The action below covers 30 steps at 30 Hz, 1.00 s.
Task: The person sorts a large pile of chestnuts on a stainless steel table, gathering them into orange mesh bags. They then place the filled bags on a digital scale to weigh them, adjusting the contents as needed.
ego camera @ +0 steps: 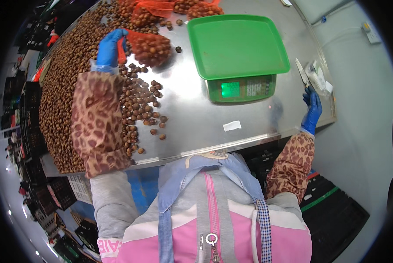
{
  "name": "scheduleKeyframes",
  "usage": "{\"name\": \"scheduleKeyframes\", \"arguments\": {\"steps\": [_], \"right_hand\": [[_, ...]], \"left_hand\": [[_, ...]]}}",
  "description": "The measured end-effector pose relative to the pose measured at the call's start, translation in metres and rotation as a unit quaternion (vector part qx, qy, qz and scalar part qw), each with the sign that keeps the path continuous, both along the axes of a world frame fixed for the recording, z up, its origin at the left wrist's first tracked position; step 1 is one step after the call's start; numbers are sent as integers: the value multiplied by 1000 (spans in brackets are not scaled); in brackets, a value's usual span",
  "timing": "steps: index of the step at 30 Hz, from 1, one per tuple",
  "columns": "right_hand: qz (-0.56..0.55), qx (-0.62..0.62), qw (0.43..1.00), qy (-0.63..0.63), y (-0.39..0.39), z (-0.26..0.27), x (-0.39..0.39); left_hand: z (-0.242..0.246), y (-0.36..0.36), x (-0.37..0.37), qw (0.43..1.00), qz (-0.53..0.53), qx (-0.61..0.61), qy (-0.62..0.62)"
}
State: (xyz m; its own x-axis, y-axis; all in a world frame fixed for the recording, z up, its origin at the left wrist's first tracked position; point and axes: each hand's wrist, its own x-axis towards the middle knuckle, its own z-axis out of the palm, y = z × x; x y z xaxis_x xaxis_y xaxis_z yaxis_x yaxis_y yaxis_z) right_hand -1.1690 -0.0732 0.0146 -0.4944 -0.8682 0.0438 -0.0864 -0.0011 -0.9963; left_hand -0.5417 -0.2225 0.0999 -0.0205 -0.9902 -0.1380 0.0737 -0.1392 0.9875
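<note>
My left hand (109,49), in a blue glove, grips the gathered neck of an orange mesh bag (152,47) filled with round brown nuts or fruit. The full part of the bag hangs to the right of the hand, over the steel table (190,121). At the table's right edge, my right hand (312,110), also blue-gloved, has its fingertips at the handle end of a bladed tool (301,70), a knife or scissors. The fingers hide the handle, so a firm hold cannot be made out. Beside the blade lies a crumpled clear plastic packet (316,77).
A green-trayed weighing scale (239,46) with a lit display stands between my hands. Loose brown nuts or fruit (65,108) are heaped along the left. More filled mesh bags (204,10) lie at the back. A white paper slip (232,125) is near the front edge; a wall (357,108) rises at right.
</note>
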Motion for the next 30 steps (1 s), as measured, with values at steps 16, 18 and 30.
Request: {"name": "scheduleKeyframes", "arguments": {"steps": [16,18,30], "right_hand": [[430,-79,876,204,-7,148,291],[464,-83,858,203,-1,138,322],[235,-30,968,84,-65,141,217]], "left_hand": [[146,143,-125,988,-150,-1,34],[138,165,-144,984,-169,-20,60],[75,205,-97,997,-72,-22,28]]}}
